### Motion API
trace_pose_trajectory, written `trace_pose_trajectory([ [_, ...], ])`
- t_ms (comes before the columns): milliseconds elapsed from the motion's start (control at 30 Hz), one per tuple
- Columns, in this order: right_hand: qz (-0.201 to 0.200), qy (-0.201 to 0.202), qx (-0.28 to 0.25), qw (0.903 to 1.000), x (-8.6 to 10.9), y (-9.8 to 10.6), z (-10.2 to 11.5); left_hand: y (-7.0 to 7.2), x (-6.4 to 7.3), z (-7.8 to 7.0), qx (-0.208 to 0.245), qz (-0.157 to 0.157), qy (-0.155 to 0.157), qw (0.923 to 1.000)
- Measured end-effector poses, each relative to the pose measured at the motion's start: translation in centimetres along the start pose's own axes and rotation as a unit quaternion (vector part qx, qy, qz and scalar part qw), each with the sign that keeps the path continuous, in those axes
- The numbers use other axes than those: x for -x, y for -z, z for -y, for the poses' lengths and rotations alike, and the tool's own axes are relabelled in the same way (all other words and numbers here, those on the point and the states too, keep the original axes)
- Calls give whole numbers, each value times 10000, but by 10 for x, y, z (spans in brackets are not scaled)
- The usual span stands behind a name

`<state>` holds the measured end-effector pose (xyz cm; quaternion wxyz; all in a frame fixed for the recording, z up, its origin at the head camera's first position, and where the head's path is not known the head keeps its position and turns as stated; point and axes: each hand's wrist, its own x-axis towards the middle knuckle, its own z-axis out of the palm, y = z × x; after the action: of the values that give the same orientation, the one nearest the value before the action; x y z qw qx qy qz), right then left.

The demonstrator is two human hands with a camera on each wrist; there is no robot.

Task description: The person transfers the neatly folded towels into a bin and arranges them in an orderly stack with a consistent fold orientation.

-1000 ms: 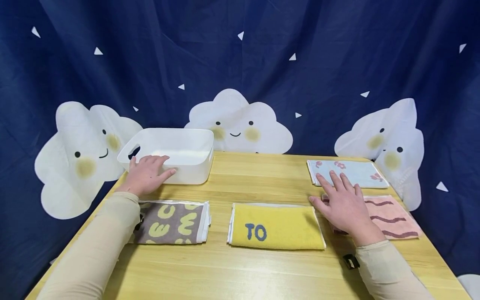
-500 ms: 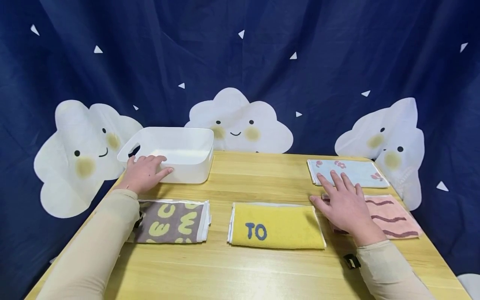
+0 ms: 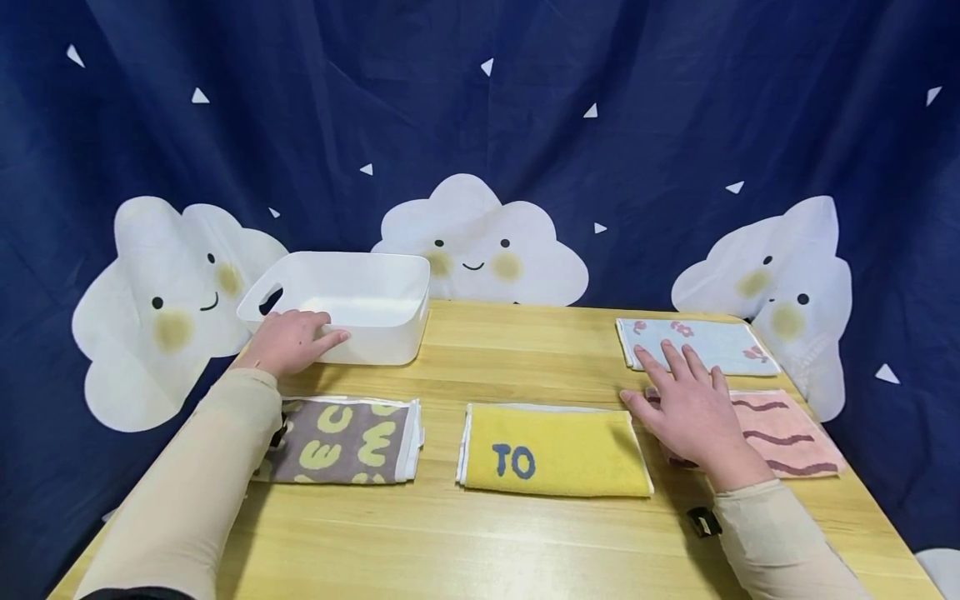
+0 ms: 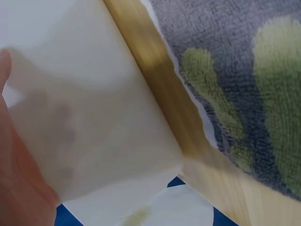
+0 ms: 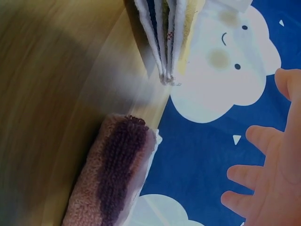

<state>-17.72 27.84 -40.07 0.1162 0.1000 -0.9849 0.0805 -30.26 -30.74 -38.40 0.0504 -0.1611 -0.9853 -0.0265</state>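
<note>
My left hand [image 3: 291, 343] holds the near wall of a white plastic basket [image 3: 386, 346], with its fingers over the rim and its thumb outside. In the left wrist view, finger shadows show through the basket's wall [image 4: 108, 127]. My right hand [image 3: 692, 412] holds nothing; its fingers are spread above a folded pink towel with wavy maroon stripes [image 3: 787, 433]. Just beyond its fingertips lies a folded light blue towel with pink flowers [image 3: 712, 346]. The right wrist view shows the pink towel's folded end [image 5: 113, 169] and those apart, straight fingers [image 5: 261, 139].
A folded yellow towel lettered "TO" [image 3: 562, 454] lies at the middle of the wooden table [image 3: 480, 542]. A folded grey-brown towel with yellow letters [image 3: 345, 442] lies in front of the basket. A dark blue curtain with clouds [image 3: 525, 117] hangs behind the table.
My left fingers have gone from lying extended over the basket's rim to bending down over it. The right hand, the towels and the basket stay as they were.
</note>
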Motion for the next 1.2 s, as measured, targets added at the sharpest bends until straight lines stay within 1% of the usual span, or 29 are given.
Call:
trace_pose_trajectory([
  [200, 80, -35, 29, 10000, 0, 0, 0, -1, -3, -5, 72, -23, -94, 9999],
  [367, 151, -50, 23, 9999, 0, -1, 1, -2, -5, -15, 77, -127, -225, 9996],
  [533, 184, -54, 5, 9998, 0, -2, 2, -5, -8, -27, 61, -118, -272, 9995],
  [700, 140, -48, 1, 9999, 1, -2, 2, -7, -13, -44, 80, -15, -324, 9994],
  [1000, 114, -49, -24, 9999, 0, -3, 3, -5, -20, -84, 141, 30, -691, 9975],
  [1100, 136, -43, -16, 9999, 0, -2, 3, -7, -23, -96, 121, 21, -774, 9969],
  [1200, 143, -25, -8, 9999, 0, -2, 3, -11, -27, -108, 40, -60, -826, 9966],
])
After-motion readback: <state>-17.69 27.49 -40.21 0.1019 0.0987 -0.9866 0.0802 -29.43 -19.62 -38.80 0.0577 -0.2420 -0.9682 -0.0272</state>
